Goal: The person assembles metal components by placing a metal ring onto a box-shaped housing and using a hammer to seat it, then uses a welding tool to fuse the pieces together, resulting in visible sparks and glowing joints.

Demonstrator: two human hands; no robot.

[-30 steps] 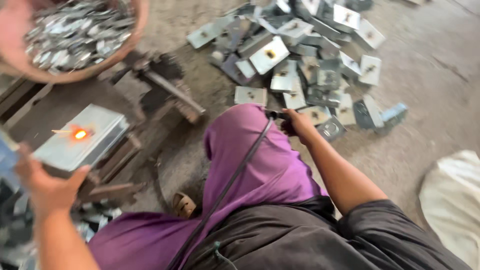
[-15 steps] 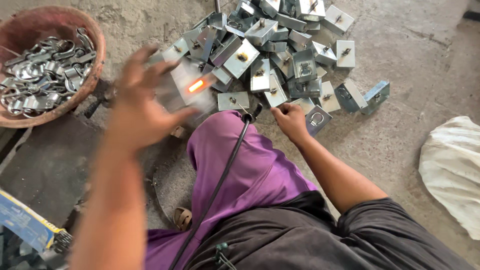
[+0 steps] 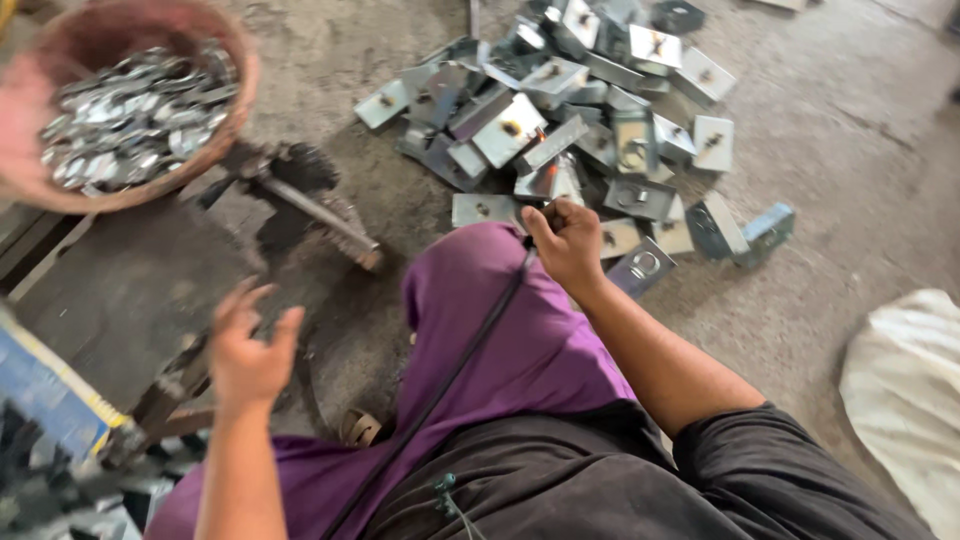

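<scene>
My left hand (image 3: 248, 352) hovers with fingers spread and nothing in it, over the edge of a dark metal workbench (image 3: 120, 290). My right hand (image 3: 566, 240) rests on my purple-clad knee (image 3: 500, 330), closed around the end of a black cable (image 3: 440, 395) that runs down my leg. Just beyond that hand lies a pile of grey metal brackets (image 3: 590, 120) on the concrete floor; the nearest bracket (image 3: 484, 209) almost touches the knee.
A reddish bowl (image 3: 235, 60) filled with small shiny metal pieces stands at the upper left. A rusty bar (image 3: 320, 215) juts from the bench. A white sack (image 3: 905, 400) lies at the right. A blue object (image 3: 40, 390) sits at the lower left.
My left hand carried a bracket with a glowing spot from the bench to the pile, let it go and came back empty. My right hand stayed on the knee.
</scene>
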